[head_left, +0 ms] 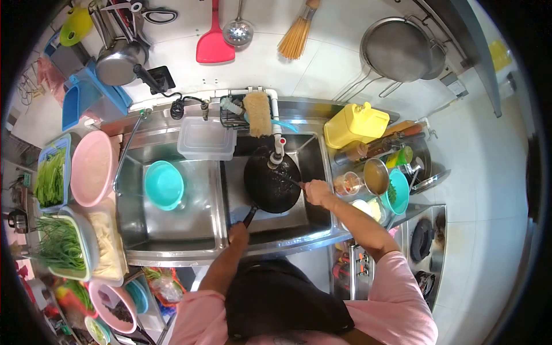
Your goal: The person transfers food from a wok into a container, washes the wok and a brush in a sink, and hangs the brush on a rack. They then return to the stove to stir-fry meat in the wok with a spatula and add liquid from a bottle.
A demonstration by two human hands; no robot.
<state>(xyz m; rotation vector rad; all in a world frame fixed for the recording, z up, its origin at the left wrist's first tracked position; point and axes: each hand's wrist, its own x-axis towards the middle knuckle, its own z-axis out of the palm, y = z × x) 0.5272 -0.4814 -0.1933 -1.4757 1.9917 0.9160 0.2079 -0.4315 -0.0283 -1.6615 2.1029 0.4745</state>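
A black wok (pixel 264 192) sits in the right basin of the steel sink, under the faucet (pixel 277 156), its inside dark and wet. My left hand (pixel 238 234) is closed round the wok's handle (pixel 249 216) at the basin's front edge. Over the wok's right rim, my right hand (pixel 316 192) grips the handle of a slim dark utensil (pixel 298 183) that points into the pan. I cannot tell what kind of head it has against the black surface.
In the left basin stands a turquoise bowl (pixel 164 185). A clear plastic box (pixel 207 138) rests across the sink's back. To the right are a yellow jug (pixel 356 123), a metal pot (pixel 376 176) and a bowl of chopped greens (pixel 395 192). Vegetable tubs (pixel 92 244) line the left.
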